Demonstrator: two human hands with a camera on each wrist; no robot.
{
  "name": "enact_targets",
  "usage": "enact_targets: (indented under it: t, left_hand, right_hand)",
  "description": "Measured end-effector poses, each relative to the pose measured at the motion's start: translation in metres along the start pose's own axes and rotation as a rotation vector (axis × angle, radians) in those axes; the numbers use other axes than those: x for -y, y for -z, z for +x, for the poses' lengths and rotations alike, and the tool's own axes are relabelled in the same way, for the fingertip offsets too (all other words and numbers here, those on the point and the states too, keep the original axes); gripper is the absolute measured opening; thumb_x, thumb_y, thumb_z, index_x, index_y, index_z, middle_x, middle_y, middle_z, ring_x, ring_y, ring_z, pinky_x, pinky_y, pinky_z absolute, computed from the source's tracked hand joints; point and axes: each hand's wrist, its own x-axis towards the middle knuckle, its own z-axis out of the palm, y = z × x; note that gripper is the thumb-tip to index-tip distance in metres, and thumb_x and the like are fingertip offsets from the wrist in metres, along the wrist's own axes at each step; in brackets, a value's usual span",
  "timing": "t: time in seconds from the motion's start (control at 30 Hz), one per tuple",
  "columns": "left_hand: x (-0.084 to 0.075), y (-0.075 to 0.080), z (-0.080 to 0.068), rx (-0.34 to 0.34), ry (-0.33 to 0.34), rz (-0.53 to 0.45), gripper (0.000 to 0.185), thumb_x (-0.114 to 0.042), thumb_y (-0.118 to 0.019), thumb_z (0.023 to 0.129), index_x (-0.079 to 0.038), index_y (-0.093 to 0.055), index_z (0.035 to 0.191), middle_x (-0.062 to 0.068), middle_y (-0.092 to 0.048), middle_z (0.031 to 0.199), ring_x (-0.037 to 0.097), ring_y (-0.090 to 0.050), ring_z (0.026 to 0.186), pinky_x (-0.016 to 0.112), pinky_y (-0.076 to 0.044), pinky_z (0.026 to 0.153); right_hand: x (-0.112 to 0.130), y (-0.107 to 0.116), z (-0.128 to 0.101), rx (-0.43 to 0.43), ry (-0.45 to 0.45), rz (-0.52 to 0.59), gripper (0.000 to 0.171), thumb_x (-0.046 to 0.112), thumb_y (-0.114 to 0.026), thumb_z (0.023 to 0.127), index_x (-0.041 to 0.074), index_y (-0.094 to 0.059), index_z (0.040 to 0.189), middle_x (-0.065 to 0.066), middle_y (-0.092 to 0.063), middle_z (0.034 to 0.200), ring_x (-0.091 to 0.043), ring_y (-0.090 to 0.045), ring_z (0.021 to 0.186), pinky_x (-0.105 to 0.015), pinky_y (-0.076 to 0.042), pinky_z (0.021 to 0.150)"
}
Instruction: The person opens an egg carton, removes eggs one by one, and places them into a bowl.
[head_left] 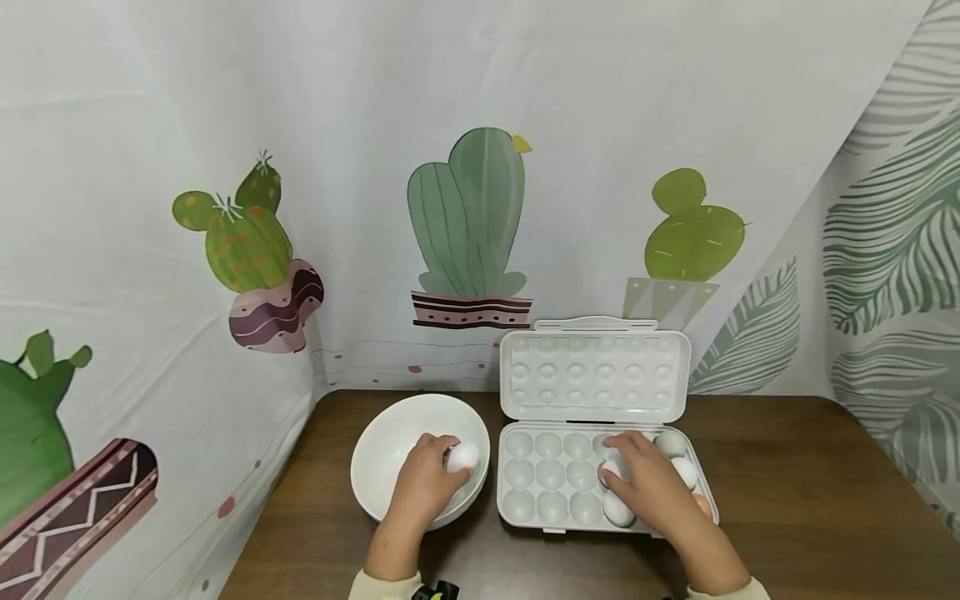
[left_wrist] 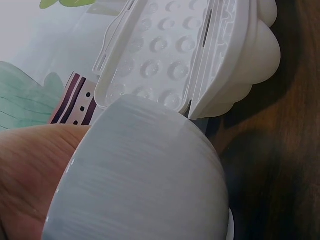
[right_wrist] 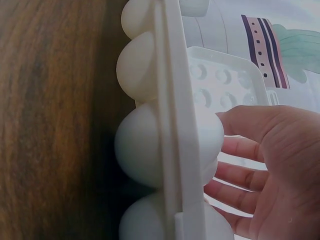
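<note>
White egg (head_left: 462,456) gripped in left hand (head_left: 424,483) over bowl (head_left: 390,433) on desk (head_left: 787,500); right hand (head_left: 648,485) lies fingers-out on eggs in open tray (head_left: 551,492), covering several; grip there unclear; forearms cut off.

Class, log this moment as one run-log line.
left hand: holds white egg over white bowl | right hand: on eggs in open white plastic egg tray
</note>
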Motion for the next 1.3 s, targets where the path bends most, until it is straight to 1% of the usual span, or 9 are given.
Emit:
enact_targets:
  t: [0.2,0.4,0.8,1.03,1.3]
  left_hand:
    - [-0.0005,-0.0005,0.0001,0.010,0.007,0.006,0.044,-0.021,-0.085,0.073,-0.004,-0.072,0.111,0.010,-0.064,0.100,0.026,-0.065,0.092,0.042,-0.053,0.083]
    - [-0.0012,-0.0013,-0.0009,0.007,0.019,0.008,0.044,-0.020,-0.085,0.072,-0.003,-0.073,0.111,0.012,-0.062,0.101,0.029,-0.065,0.094,0.043,-0.053,0.084]
    - [-0.0006,-0.0037,0.0005,0.032,0.008,0.032,0.044,-0.022,-0.085,0.073,-0.005,-0.073,0.111,0.010,-0.062,0.099,0.028,-0.065,0.093,0.042,-0.053,0.082]
    - [-0.0011,-0.0035,0.0005,0.039,0.001,0.044,0.043,-0.023,-0.084,0.073,-0.005,-0.073,0.111,0.011,-0.063,0.100,0.029,-0.065,0.094,0.042,-0.053,0.082]
    - [-0.0014,-0.0046,0.0001,0.050,-0.003,0.062,0.043,-0.023,-0.085,0.074,-0.006,-0.073,0.111,0.010,-0.063,0.100,0.029,-0.065,0.094,0.042,-0.054,0.080]
  right_hand:
    - [-0.0003,-0.0001,0.0005,-0.009,0.018,-0.012,0.041,0.015,-0.080,0.082,0.005,-0.068,0.120,-0.010,-0.065,0.116,-0.031,-0.065,0.112,-0.048,-0.052,0.095]
    - [-0.0006,0.0007,0.0001,0.006,-0.003,-0.017,0.039,0.014,-0.080,0.082,0.005,-0.068,0.119,-0.010,-0.065,0.115,-0.032,-0.065,0.112,-0.048,-0.052,0.096]
    - [-0.0029,-0.0014,-0.0006,0.001,-0.007,-0.034,0.039,0.013,-0.081,0.081,0.004,-0.068,0.117,-0.014,-0.065,0.114,-0.034,-0.066,0.108,-0.048,-0.053,0.094]
    - [-0.0040,-0.0019,-0.0003,0.017,-0.027,-0.037,0.039,0.015,-0.081,0.082,0.003,-0.068,0.117,-0.016,-0.064,0.115,-0.036,-0.066,0.107,-0.049,-0.053,0.094]
    - [-0.0033,-0.0012,-0.0006,0.036,-0.041,-0.047,0.035,0.015,-0.079,0.083,0.004,-0.069,0.115,-0.014,-0.065,0.112,-0.034,-0.067,0.104,-0.049,-0.054,0.091]
